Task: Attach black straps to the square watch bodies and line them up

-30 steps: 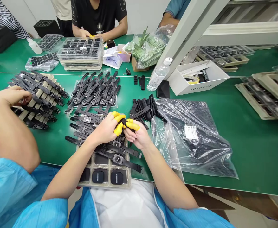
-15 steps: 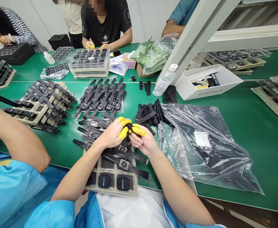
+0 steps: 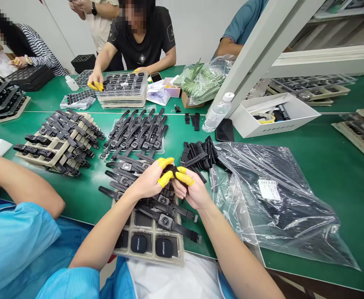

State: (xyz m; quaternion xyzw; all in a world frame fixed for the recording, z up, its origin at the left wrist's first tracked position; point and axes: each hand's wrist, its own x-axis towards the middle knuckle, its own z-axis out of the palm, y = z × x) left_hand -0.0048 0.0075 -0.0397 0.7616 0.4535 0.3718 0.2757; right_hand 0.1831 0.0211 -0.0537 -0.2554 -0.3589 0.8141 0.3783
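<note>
1. A small black piece (image 3: pixel 173 168) is pinched between the left hand (image 3: pixel 152 178) and the right hand (image 3: pixel 191 187), fingers closed on it; part of it is hidden by them.
2. It is held above the watches (image 3: pixel 164 221), which are laid across a tray (image 3: pixel 169 261) at six o'clock.
3. Loose straps (image 3: pixel 197 155) are heaped at one o'clock, and a clear bag (image 3: pixel 269 207) is spread at three.
4. At two o'clock, part of the back is blocked by a slanted post (image 3: pixel 262 54).
5. One bottle (image 3: pixel 218 113), one phone (image 3: pixel 224 130) and one white box (image 3: pixel 272 120) are seen nearby. Two black squares (image 3: pixel 163 247) are fully seen in the tray. Two yellow tips are seen on each hand.
6. Across the table, a person's hand (image 3: pixel 96 79) has been moved to the side of the stacked trays (image 3: pixel 122 93).
</note>
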